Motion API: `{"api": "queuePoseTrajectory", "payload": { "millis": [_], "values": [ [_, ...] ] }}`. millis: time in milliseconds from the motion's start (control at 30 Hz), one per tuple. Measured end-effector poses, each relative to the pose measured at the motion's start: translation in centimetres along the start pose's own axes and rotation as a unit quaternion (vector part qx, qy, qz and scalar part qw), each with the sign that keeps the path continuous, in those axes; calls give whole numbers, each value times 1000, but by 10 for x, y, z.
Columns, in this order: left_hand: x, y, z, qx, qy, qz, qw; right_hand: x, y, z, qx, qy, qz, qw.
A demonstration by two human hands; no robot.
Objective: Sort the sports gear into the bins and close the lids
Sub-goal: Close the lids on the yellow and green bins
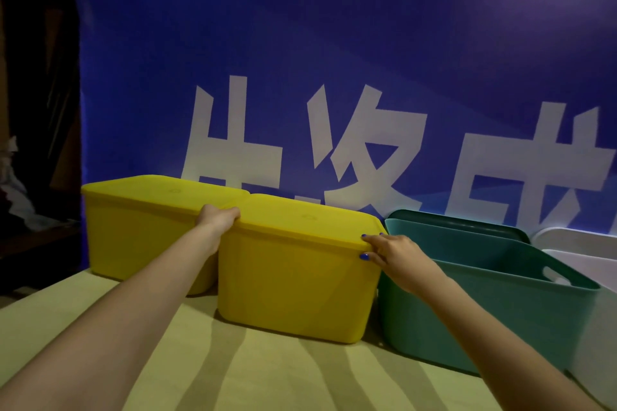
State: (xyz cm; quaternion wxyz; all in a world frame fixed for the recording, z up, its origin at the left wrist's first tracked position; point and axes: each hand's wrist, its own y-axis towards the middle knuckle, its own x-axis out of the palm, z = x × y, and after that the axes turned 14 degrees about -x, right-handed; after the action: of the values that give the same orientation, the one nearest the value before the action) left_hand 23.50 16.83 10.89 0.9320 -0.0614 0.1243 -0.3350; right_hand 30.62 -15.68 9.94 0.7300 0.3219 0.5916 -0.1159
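Two yellow bins stand side by side on the table, both with yellow lids on. The nearer yellow bin [293,290] carries a yellow lid [307,220]. My left hand [218,218] grips that lid's left edge, fingers curled over it. At the lid's right front corner, my right hand [389,252] pinches the rim. The second yellow bin [140,237] sits behind and to the left, lid flat on top. A teal bin [484,310] to the right stands without a lid on; its dark teal lid [467,227] leans behind it. No sports gear is visible.
A white bin [594,327] stands at the far right, partly cut off by the frame. A blue banner [334,77] with large white characters hangs right behind the bins. The tan table surface [267,374] stretches toward me. Dark clutter fills the far left.
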Motion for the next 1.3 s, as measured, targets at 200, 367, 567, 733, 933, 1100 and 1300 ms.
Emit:
{"api": "queuePoseTrajectory", "payload": {
  "millis": [200, 367, 567, 733, 933, 1100, 1300],
  "values": [
    [4, -3, 1, 12, -1, 11, 1000, 4, -1, -2, 14, -2, 1, 1000],
    [7, -1, -2, 37, 28, 20, 999, 4, 2, -6, 28, 2, -1, 1000],
    [14, -8, -3, 60, 66, 62, 994, 6, 1, -12, 31, -9, 37, 999],
    [16, -4, -4, 64, 89, 89, 990, 10, 3, -17, 39, -68, 43, 996],
    [17, 0, 2, 58, 87, 94, 990, 4, 3, -15, 17, -160, 33, 986],
    [7, 12, 8, 34, 57, 85, 994, 3, 6, -20, 30, -170, 63, 983],
    [9, 5, 5, 36, 98, 55, 993, 8, 26, -38, 56, -39, 109, 992]
  ]
}}
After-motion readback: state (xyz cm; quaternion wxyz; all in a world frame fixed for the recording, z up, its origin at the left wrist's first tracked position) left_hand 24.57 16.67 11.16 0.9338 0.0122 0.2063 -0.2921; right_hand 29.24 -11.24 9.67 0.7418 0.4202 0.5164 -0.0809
